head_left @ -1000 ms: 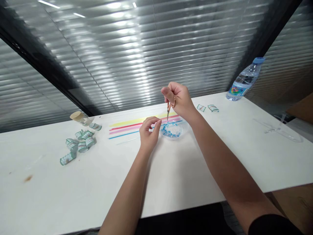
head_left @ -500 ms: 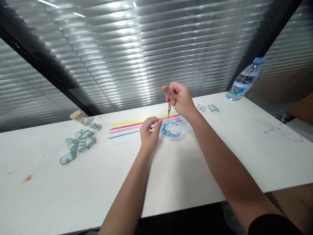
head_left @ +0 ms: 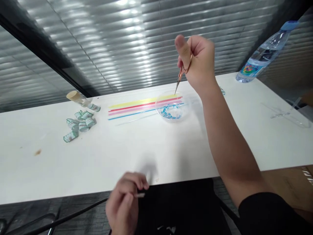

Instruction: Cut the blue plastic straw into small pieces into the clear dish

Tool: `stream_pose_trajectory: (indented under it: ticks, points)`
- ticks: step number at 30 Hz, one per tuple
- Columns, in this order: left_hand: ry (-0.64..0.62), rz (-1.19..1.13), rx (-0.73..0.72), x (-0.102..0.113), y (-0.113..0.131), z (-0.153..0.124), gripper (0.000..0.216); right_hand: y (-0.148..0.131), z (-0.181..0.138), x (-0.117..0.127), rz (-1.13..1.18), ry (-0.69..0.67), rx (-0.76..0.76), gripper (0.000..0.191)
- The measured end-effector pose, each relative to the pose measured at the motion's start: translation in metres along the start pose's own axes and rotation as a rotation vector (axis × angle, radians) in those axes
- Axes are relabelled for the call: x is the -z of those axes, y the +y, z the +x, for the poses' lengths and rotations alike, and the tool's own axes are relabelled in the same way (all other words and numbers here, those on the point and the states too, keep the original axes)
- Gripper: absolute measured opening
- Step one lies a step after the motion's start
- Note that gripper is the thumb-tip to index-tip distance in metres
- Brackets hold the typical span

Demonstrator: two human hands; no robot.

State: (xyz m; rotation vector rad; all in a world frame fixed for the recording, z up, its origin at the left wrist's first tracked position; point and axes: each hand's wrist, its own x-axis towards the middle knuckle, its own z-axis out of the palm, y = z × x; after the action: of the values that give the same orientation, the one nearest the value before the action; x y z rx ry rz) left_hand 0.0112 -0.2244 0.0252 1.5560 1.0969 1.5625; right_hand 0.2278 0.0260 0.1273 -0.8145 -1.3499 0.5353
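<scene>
My right hand (head_left: 199, 60) is raised above the far side of the table, closed around small scissors (head_left: 180, 77) with rose-gold handles. Their narrow blades point down toward a clear plastic bowl (head_left: 187, 112). Short blue pieces (head_left: 168, 113) lie inside that bowl. Near the table's front edge, my left hand (head_left: 127, 197) is closed, with a small pale piece (head_left: 140, 195) sticking out between thumb and fingers; blur hides what it is. Thin yellow, red, pink and blue plastic sticks (head_left: 133, 109) lie side by side, left of and partly behind the bowl.
Several green-and-white wrapped rolls (head_left: 83, 126) are grouped at left, by a glass jar with a wooden lid (head_left: 74, 97). At the back right stands a water bottle (head_left: 265, 54). A clear plastic item (head_left: 285, 115) lies at right. Blinds (head_left: 137, 42) rise behind the table (head_left: 97, 163).
My left hand has pulled back from the bowl to the table's front edge. My right hand has lifted the scissors up and slightly right. The view has tilted down.
</scene>
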Motion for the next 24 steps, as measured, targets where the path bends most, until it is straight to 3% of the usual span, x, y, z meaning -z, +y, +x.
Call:
stream_pose_trajectory:
  ticks: [2, 3, 6, 9, 13, 19, 24]
  points:
    - [-0.141, 0.338, -0.06, 0.012, -0.006, -0.045, 0.017, -0.003, 0.002, 0.003, 0.039, 0.019, 0.025, 0.054]
    - [-0.23, 0.503, -0.161, 0.015, -0.011, -0.059, 0.016, -0.004, 0.003, 0.003, 0.058, 0.024, 0.033, 0.054]
    - [-0.29, 0.798, -0.436, 0.013, -0.028, -0.075, 0.016, -0.004, 0.003, 0.003, 0.065, 0.055, 0.054, 0.055]
    - [-0.226, 0.868, -0.541, 0.007, -0.041, -0.069, 0.013, -0.005, 0.002, 0.004, 0.041, 0.05, 0.065, 0.055]
    - [-0.243, 0.891, -0.62, 0.006, -0.053, -0.064, 0.016, -0.008, 0.004, 0.009, 0.043, 0.033, 0.034, 0.053]
    - [-0.247, 0.898, -0.634, 0.011, -0.064, -0.067, 0.019, -0.011, 0.006, 0.011, 0.061, 0.076, 0.036, 0.055]
    - [-0.309, 0.924, -0.564, 0.006, -0.053, -0.064, 0.019, -0.014, 0.003, 0.012, 0.052, 0.056, -0.005, 0.055]
